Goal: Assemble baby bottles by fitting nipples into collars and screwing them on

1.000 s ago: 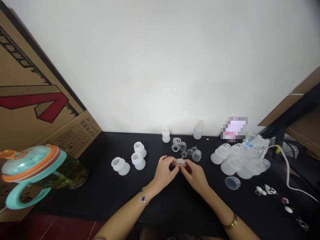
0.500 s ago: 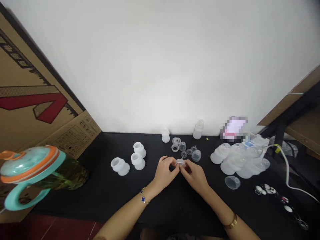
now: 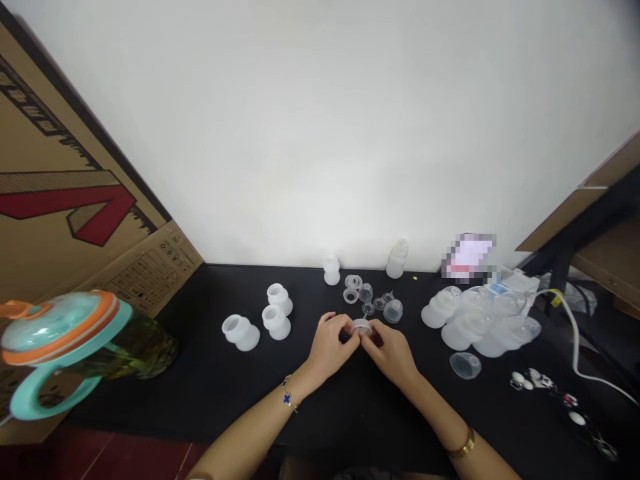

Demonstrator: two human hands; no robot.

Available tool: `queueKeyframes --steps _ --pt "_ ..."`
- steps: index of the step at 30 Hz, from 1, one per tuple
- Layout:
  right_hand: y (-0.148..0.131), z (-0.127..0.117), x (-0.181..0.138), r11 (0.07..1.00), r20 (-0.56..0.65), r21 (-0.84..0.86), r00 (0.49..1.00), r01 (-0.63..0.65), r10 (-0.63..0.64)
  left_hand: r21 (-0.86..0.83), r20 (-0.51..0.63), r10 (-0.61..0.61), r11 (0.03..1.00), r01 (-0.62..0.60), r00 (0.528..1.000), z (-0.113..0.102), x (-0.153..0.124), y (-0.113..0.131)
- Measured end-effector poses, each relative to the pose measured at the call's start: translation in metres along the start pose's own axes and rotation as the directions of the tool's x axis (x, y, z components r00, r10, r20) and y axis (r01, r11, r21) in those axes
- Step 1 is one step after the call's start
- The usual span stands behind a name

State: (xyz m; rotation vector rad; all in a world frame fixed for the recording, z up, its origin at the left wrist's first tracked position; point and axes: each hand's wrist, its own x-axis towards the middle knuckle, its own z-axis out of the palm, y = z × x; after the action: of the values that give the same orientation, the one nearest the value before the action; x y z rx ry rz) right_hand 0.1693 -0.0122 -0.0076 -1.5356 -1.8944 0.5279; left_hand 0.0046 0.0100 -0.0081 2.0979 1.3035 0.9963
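Observation:
Between my two hands, above the black table, is a translucent bottle collar ring (image 3: 362,325). My left hand (image 3: 331,343) pinches its left side with thumb and forefinger. On its other side my right hand (image 3: 389,350) grips it with closed fingers. Just beyond lie loose clear parts: collar rings (image 3: 351,295), silicone nipples (image 3: 365,292) and a dome cap (image 3: 393,311). Open white baby bottle bodies stand to the left, among them a front one (image 3: 241,332) and one nearer my hands (image 3: 277,322). The fingertips partly cover the held ring.
By the wall stand a white bottle (image 3: 331,270) and a capped bottle (image 3: 397,259). Several capped bottles (image 3: 470,320) cluster at right, with a loose clear cap (image 3: 465,365) before them. A teal-lidded jug (image 3: 75,333) and cardboard box (image 3: 65,167) are left; a white cable (image 3: 575,340) runs right.
Almost nothing differs. Both hands keep the collar ring in the same place, with only a very slight shift of the whole view.

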Motion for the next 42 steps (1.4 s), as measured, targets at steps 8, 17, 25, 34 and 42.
queueKeyframes --steps 8,17,25,34,42 --pt "0.0017 0.0010 -0.0001 1.000 0.002 -0.007 1.000 -0.001 0.001 0.012 0.001 0.003 1.000 -0.003 1.000 0.0006 0.0000 -0.0001" --pt "0.0019 0.0021 0.0001 1.000 -0.005 -0.025 1.000 0.001 -0.001 -0.002 0.010 0.000 1.000 0.000 1.000 0.0012 -0.0004 -0.0004" --pt "0.0026 0.0025 -0.0005 1.000 0.001 -0.019 1.000 0.001 -0.001 -0.006 0.012 0.000 1.000 0.000 1.000 0.0008 -0.0006 0.0001" --pt "0.0030 0.0028 -0.0006 1.000 0.011 -0.016 1.000 -0.016 0.016 -0.001 0.003 0.005 1.000 -0.005 1.000 0.0019 -0.0012 -0.0011" --pt "0.0039 0.0031 -0.0008 1.000 0.018 -0.017 1.000 -0.025 0.025 -0.006 0.002 0.005 1.000 -0.005 1.000 0.0023 -0.0014 -0.0013"
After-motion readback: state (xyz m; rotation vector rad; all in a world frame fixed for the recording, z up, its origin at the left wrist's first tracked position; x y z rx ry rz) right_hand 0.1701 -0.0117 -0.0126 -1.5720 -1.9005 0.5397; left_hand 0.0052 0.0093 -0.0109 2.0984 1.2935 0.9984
